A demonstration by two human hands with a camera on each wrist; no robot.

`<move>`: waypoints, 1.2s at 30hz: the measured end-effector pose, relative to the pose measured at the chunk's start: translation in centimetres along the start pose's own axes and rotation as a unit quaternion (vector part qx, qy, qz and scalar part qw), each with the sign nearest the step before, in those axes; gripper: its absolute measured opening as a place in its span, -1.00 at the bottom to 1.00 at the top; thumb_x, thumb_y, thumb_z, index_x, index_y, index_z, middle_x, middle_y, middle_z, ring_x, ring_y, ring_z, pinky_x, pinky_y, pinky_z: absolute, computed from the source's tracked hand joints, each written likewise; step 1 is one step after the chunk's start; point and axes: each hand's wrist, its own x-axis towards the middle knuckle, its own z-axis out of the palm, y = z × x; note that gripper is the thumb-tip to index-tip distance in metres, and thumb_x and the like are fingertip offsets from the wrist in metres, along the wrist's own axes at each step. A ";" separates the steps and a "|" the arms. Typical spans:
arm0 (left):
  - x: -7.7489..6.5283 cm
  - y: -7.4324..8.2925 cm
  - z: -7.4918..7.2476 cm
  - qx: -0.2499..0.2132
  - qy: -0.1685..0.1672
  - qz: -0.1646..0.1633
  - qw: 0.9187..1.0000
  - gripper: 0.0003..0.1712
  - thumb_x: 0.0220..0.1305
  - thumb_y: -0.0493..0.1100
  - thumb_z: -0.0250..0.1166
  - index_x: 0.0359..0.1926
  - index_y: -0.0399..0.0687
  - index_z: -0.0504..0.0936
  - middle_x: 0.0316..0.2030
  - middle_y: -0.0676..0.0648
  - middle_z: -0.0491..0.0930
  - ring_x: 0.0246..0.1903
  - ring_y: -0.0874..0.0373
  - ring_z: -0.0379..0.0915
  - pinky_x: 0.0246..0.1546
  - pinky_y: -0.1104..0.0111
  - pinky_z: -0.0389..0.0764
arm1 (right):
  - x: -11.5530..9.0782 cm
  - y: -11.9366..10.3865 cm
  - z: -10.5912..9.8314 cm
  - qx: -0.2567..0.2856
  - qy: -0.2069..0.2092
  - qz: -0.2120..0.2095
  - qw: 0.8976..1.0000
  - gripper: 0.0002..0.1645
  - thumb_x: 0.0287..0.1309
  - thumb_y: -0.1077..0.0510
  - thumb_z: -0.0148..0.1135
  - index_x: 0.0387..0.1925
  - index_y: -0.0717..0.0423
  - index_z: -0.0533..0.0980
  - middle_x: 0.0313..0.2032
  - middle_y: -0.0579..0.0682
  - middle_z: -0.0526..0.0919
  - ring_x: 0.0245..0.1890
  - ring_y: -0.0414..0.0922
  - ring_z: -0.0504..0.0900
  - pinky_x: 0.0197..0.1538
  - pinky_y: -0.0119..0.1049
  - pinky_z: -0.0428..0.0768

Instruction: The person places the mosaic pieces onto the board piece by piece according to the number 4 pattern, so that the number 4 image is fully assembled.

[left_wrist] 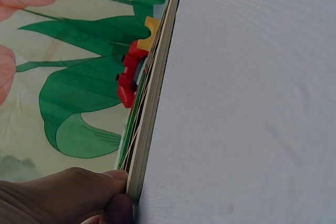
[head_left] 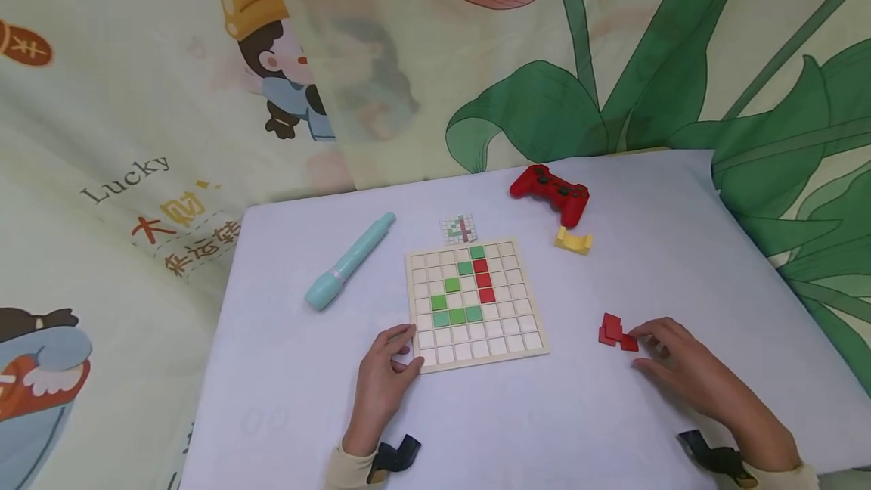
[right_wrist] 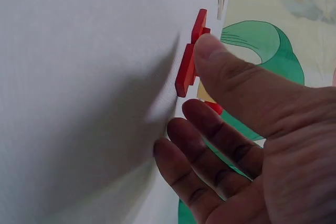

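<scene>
A wooden grid board (head_left: pixel 478 353) lies flat on the table, with several green tiles (head_left: pixel 457 316) and three red tiles (head_left: pixel 483 280) in its squares. My left hand (head_left: pixel 385 376) holds the board's near-left corner between thumb and fingers; the left wrist view shows the thumb right at the board's edge. To the right of the board is a small heap of loose red tiles (head_left: pixel 612 327). My right hand (head_left: pixel 687 361) reaches to the heap, its index fingertip right at the nearest tile. In the right wrist view, the thumb (right_wrist: pixel 231 72) and fingers are spread apart beside the tiles.
A small pattern card (head_left: pixel 459 228) lies just beyond the board. Farther back are a red game controller (head_left: pixel 551 193) and a yellow curved block (head_left: pixel 573 241). A light-blue stick-shaped object (head_left: pixel 350 262) lies left of the board. Printed cloth hangs behind the white table.
</scene>
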 end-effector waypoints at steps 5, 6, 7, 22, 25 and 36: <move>-0.1 -0.2 0.1 -0.001 0.005 -0.001 1.000 -0.36 0.18 -0.37 0.56 0.31 -0.18 0.68 0.30 -0.10 0.62 -0.16 0.18 0.59 -0.33 0.54 0.65 | 0.6 -0.7 0.4 -0.001 0.012 -0.019 1.000 -0.39 0.03 0.29 0.64 0.12 0.16 0.58 0.07 0.21 0.60 -0.02 0.09 0.64 -0.13 -0.09 0.83; -0.1 -0.2 0.1 -0.001 0.007 -0.001 1.000 -0.36 0.17 -0.37 0.57 0.31 -0.18 0.68 0.29 -0.10 0.62 -0.16 0.18 0.59 -0.32 0.54 0.65 | 0.7 -0.8 0.5 -0.005 0.019 -0.027 0.999 -0.39 0.02 0.30 0.64 0.12 0.16 0.57 0.07 0.19 0.60 -0.02 0.08 0.64 -0.13 -0.11 0.83; -0.1 -0.2 0.1 0.000 0.008 0.000 1.000 -0.36 0.17 -0.37 0.57 0.31 -0.17 0.68 0.29 -0.09 0.62 -0.16 0.18 0.59 -0.32 0.55 0.65 | 0.8 -1.0 0.6 -0.007 0.024 -0.034 0.999 -0.38 0.02 0.31 0.64 0.12 0.15 0.57 0.07 0.18 0.59 -0.03 0.07 0.64 -0.14 -0.15 0.83; -0.2 -0.1 0.1 -0.008 0.005 -0.006 1.000 -0.37 0.19 -0.36 0.56 0.32 -0.17 0.68 0.31 -0.08 0.61 -0.13 0.17 0.58 -0.32 0.55 0.65 | 2.0 -3.1 1.1 -0.073 0.046 -0.103 0.991 -0.44 -0.02 0.40 0.64 0.05 0.05 0.69 -0.04 0.10 0.62 0.00 0.05 0.59 -0.08 -0.01 0.82; -0.2 0.0 0.0 -0.010 0.004 -0.004 1.000 -0.37 0.19 -0.35 0.56 0.31 -0.17 0.68 0.31 -0.08 0.61 -0.11 0.16 0.58 -0.32 0.55 0.65 | 2.0 -3.2 1.1 -0.067 0.044 -0.101 0.992 -0.41 -0.06 0.40 0.66 0.07 0.07 0.69 -0.04 0.12 0.61 0.00 0.06 0.57 -0.11 -0.03 0.82; 0.0 0.1 0.2 -0.004 0.003 -0.001 1.000 -0.36 0.18 -0.36 0.56 0.31 -0.19 0.68 0.30 -0.08 0.61 -0.12 0.17 0.57 -0.33 0.55 0.65 | 4.4 -6.8 0.3 -0.011 0.046 -0.175 0.983 -0.40 -0.01 0.40 0.63 0.07 0.04 0.61 -0.01 -0.03 0.59 -0.09 -0.14 0.60 -0.20 -0.36 0.77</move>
